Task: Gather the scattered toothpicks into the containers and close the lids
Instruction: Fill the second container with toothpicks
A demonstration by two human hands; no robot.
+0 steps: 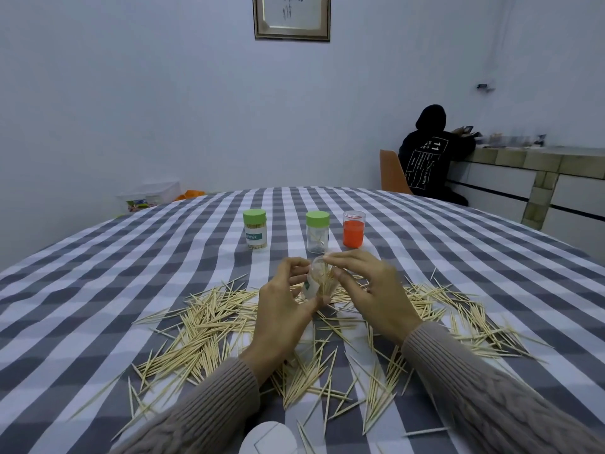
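My left hand [284,309] grips a small clear container [316,285], tilted and lidless, partly filled with toothpicks. My right hand [366,290] pinches a bundle of toothpicks at the container's mouth. Scattered toothpicks [209,326] cover the checked tablecloth around and under both hands. Behind them stand a full green-lidded container [255,229], a nearly bare green-lidded container [317,231] and a clear container with an orange insert [353,229].
The table [131,257] has a grey-and-white checked cloth. A white rounded object [268,437] lies at the near edge. At the back right a person in black sits on an orange chair [391,173] at a counter. Plastic boxes [154,194] stand beyond the table's far left.
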